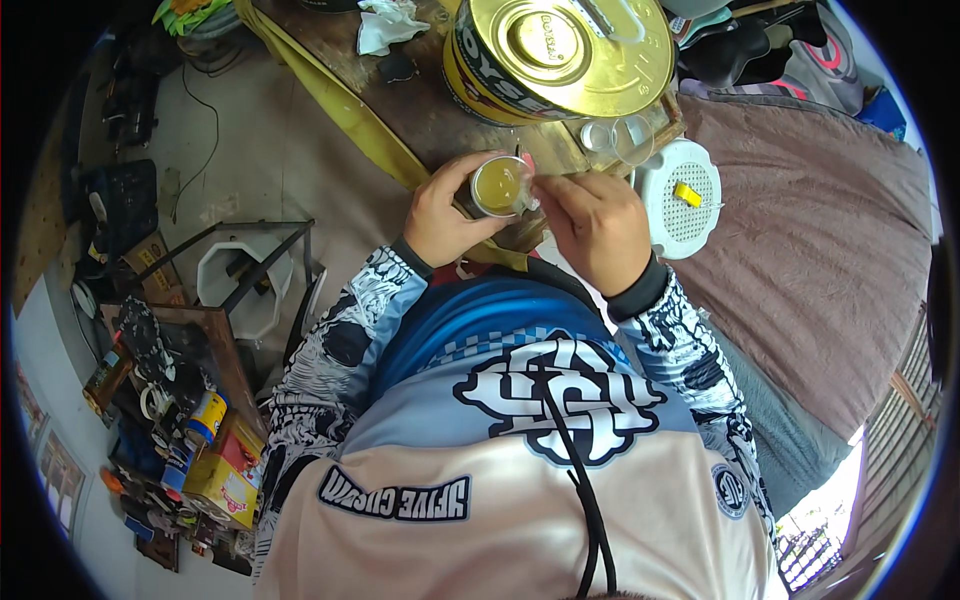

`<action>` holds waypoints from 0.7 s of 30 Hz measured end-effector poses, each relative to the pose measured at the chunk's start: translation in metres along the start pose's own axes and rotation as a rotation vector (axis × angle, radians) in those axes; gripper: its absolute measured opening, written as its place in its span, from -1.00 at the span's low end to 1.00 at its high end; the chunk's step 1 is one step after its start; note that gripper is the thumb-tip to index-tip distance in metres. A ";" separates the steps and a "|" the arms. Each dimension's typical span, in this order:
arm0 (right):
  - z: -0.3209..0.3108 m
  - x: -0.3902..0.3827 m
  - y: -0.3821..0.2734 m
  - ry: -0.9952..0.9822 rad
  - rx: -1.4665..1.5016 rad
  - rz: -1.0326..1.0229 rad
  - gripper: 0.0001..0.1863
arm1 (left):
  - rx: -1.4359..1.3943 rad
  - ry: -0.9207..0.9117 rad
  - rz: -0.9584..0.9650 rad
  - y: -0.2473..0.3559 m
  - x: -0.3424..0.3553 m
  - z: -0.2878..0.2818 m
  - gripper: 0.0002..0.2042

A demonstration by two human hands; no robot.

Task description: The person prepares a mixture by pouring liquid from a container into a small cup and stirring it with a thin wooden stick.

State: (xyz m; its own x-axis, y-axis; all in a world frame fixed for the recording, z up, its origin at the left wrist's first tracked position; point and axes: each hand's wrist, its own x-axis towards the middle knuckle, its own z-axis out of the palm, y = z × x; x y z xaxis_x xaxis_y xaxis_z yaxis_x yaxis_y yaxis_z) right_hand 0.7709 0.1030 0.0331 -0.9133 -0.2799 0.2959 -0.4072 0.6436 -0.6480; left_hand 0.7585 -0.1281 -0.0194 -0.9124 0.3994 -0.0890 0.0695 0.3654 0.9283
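Note:
My left hand [445,212] is closed around a small round cup [476,190], thumb and fingers on its sides. Yellowish, cloudy liquid [497,184] shows inside it. At the cup's right side, my right hand [608,228] is closed in a pinch, fingertips close to the rim. A crumpled, translucent scrap [530,192] with a pinkish bit above it sits between those fingertips and the cup; its kind is unclear. Both hands are just off the near edge of a wooden table [400,110].
A big round can [545,50] with a gold lid stands on the table, a white rag [388,25] left of it. Clear plastic cups [634,140] lie near the table's right corner. A white stool [665,225] bears a yellow object [688,194]. A brown cover [800,220] spreads at right.

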 end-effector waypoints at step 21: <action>-0.005 0.013 -0.029 -0.028 -0.160 -0.027 -0.90 | 0.106 0.114 0.124 0.018 -0.006 -0.009 -0.30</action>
State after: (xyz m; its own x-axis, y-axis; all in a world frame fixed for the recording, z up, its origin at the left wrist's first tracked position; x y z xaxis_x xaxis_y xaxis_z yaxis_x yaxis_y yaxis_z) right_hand 0.7712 0.0840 0.0595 -0.9029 -0.3168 0.2904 -0.4268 0.7400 -0.5198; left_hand 0.7616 -0.1316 0.0015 -0.9336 0.3514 0.0703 0.2205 0.4086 0.8857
